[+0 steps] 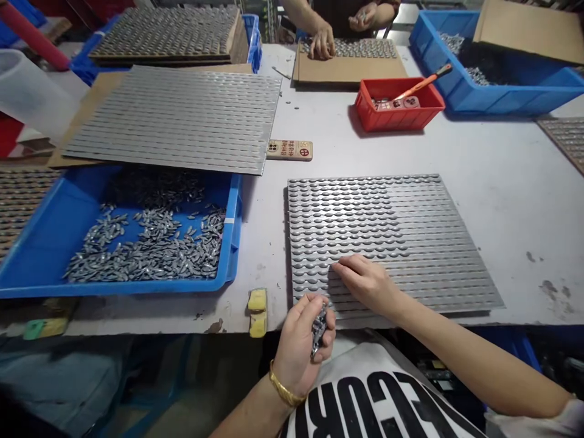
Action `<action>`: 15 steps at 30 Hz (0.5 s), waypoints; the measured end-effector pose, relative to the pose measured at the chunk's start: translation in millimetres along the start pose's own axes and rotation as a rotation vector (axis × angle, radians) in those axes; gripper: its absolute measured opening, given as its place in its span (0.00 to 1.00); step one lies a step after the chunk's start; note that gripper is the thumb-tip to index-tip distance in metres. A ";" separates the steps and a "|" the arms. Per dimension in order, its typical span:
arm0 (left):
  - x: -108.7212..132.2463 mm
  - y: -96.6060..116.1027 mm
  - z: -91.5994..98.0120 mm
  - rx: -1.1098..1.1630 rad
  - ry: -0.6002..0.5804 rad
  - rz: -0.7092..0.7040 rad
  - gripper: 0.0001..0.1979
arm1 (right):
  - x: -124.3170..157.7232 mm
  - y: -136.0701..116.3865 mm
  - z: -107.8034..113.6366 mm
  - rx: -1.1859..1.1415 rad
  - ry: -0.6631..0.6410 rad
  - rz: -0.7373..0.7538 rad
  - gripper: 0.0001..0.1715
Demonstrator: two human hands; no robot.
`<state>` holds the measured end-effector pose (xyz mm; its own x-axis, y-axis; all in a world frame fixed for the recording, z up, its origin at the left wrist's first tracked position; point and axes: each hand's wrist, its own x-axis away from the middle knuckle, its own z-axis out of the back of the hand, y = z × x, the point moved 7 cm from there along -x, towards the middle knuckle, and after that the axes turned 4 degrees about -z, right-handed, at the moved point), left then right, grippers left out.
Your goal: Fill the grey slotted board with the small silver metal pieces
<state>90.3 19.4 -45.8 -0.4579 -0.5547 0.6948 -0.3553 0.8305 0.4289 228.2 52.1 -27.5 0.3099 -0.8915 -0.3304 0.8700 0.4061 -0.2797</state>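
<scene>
A grey slotted board (449, 255) lies on the table in front of me. Rows of small pointed oval metal pieces (340, 207) cover its left and upper part, while bare slots show at the right. Near the board's lower left corner, my left hand (303, 337) is curled around a handful of the same metal pieces (319, 328). My right hand (365, 281) rests over the board at the end of a filled row, its thumb and fingertips pinched together. Whatever lies between those fingertips is hidden.
A blue bin (232, 243) of loose metal pieces stands left, partly under another slotted board (182, 115). Yellow blocks (258, 313) sit at the table edge. Beyond are a red box (396, 121), a blue crate (506, 100) and another person's hand (323, 41) over a filled board.
</scene>
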 end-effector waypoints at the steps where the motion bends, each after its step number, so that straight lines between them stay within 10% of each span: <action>1: -0.5 -0.2 -0.6 -0.001 -0.014 0.004 0.10 | 0.1 -0.2 -0.1 0.005 -0.007 0.002 0.17; 15: -5.7 -6.6 -6.4 -0.007 -0.025 0.018 0.10 | 2.8 -2.7 -2.0 0.020 -0.046 0.006 0.16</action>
<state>100.5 17.4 -48.9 -0.4847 -0.5404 0.6878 -0.3413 0.8408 0.4202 225.9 48.9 -29.5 0.3318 -0.8975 -0.2904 0.8755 0.4076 -0.2595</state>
